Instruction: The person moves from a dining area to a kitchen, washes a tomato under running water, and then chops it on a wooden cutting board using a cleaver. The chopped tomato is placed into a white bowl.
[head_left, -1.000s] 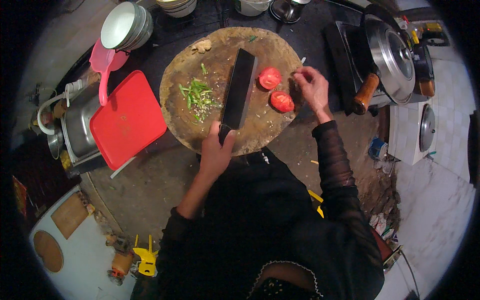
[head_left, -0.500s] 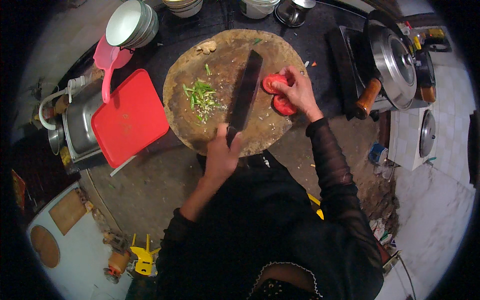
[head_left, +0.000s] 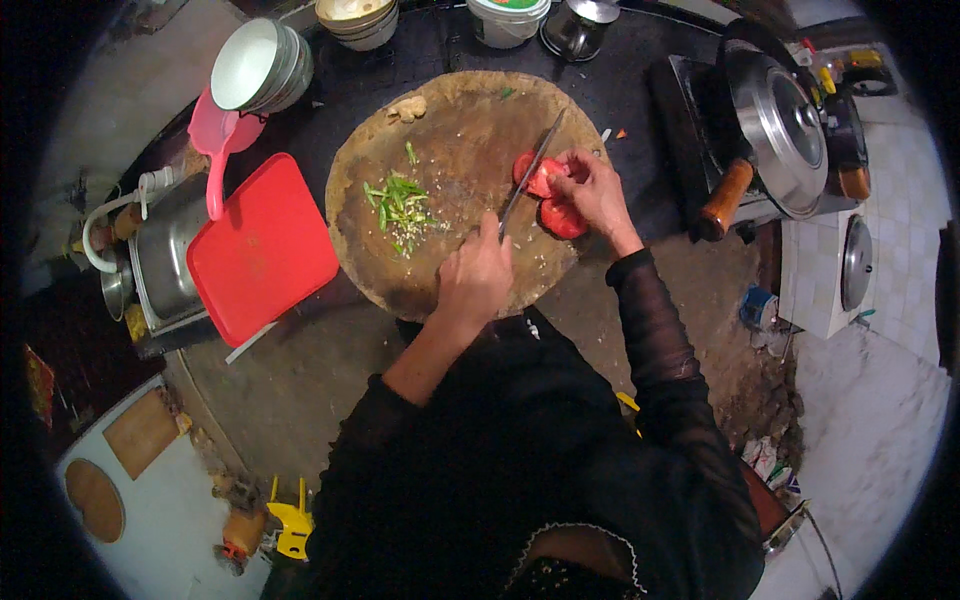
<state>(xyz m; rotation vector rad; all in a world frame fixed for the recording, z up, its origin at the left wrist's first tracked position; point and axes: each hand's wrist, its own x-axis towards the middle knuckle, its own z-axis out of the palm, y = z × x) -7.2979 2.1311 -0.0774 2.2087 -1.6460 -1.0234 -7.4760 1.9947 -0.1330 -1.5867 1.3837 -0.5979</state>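
Observation:
My left hand [head_left: 474,276] is closed round the handle of a cleaver [head_left: 540,155], whose blade stands edge-down in a red tomato half [head_left: 546,181]. A piece of that tomato lies left of the blade. My right hand [head_left: 596,198] pinches the tomato half from the right, fingertips close to the blade. Just below it, a second tomato half [head_left: 562,219] rests on the round wooden chopping board [head_left: 450,120]. Chopped green pepper or scallion [head_left: 398,205] with pale bits lies in a small heap on the board's left. A knob of ginger [head_left: 407,108] sits near the far left rim.
Left of the board are a red tray [head_left: 262,250], a pink ladle-like scoop [head_left: 216,175], stacked bowls [head_left: 246,64] and a metal sink [head_left: 165,250]. At right stands a stove with a lidded pan [head_left: 785,130], its wooden handle [head_left: 727,200] pointing toward me. A white tub [head_left: 507,25] stands behind.
The cleaver has moved right and turned from lying nearly flat-on to edge-down, with its blade now in the tomato. My left hand moved right with it; my right hand stays on the tomato.

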